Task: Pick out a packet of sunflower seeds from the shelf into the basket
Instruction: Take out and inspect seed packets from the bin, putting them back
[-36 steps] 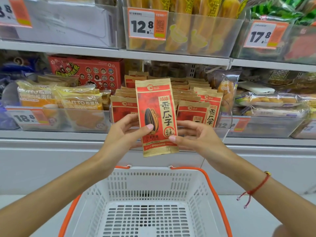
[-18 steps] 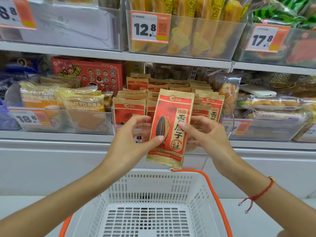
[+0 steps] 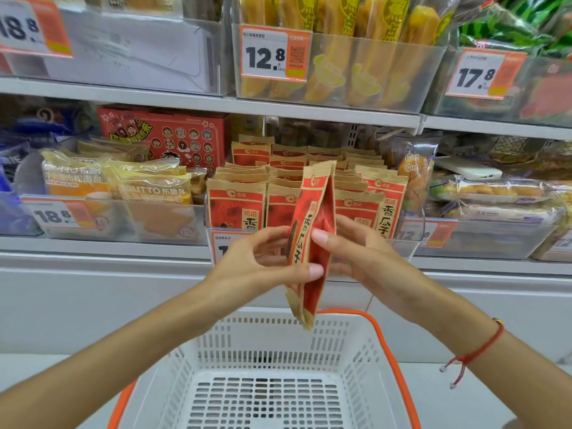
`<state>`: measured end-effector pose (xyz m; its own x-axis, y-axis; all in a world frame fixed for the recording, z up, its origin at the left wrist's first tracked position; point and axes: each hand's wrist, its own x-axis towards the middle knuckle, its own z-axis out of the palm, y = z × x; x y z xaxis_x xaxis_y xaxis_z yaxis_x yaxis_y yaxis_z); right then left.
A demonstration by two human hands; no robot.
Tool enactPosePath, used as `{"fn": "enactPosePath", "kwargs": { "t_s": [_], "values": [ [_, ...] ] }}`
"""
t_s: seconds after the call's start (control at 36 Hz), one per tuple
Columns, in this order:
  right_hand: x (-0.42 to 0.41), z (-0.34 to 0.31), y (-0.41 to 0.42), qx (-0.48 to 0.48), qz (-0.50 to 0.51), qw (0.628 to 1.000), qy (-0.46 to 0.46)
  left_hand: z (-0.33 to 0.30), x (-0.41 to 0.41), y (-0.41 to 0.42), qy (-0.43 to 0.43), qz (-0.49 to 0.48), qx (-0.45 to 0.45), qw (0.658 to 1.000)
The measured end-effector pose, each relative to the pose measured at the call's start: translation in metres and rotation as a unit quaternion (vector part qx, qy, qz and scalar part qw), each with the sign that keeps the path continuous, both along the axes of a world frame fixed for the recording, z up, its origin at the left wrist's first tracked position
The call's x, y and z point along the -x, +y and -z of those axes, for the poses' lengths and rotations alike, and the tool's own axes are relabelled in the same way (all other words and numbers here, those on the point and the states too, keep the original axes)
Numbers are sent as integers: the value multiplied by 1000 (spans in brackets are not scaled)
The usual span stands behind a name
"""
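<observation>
Both hands pinch the sunflower seed packet (image 3: 312, 243) edge-on above the basket (image 3: 365, 345): left hand (image 3: 263, 264), right hand (image 3: 359, 258). It looks light, crinkly (loose filling), best held mid-body.

I'm looking at a shop: stocked shelves (image 3: 309, 106) with price tags (image 3: 272, 55), and a shopping basket (image 3: 263, 351) below.

A single wide-angle camera on the person's head looks forward and slightly down, close to the shelf (image 3: 309, 105), which fills the upper half of the frame. The white basket (image 3: 266, 339) sits at the bottom centre, directly below the lens.
</observation>
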<state>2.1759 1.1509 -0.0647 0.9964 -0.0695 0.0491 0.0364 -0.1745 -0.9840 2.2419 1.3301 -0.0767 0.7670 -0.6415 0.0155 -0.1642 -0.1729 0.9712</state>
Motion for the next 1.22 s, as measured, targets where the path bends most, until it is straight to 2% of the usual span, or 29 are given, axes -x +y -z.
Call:
{"fn": "enactPosePath", "kwargs": {
  "t_s": [0.08,0.19,0.31,0.36,0.47,0.64,0.81,1.03,1.22],
  "values": [
    [3,-1,-1,8,-30,1000,-5,4,0,-1,7,42,6,999],
    [3,-1,1,27,20,999,-10,4,1,-2,12,43,12,999],
    [1,-4,4,12,128,991,-24,1,9,-5,-92,-22,13,995],
    [0,-6,7,-1,170,985,-24,0,17,-7,-149,-24,4,988],
    [1,-5,16,6,198,980,-34,5,16,-12,-189,-71,26,979],
    [7,-10,16,37,206,975,-77,4,3,-7,-119,-47,100,987],
    [8,-11,5,71,259,945,-186,4,-3,-2,-90,-30,73,993],
    [4,-6,-3,47,291,938,-182,9,-8,-2,-22,15,6,1000],
    [4,-5,-5,29,298,936,-185,12,-6,-4,21,26,2,999]
  ]
}}
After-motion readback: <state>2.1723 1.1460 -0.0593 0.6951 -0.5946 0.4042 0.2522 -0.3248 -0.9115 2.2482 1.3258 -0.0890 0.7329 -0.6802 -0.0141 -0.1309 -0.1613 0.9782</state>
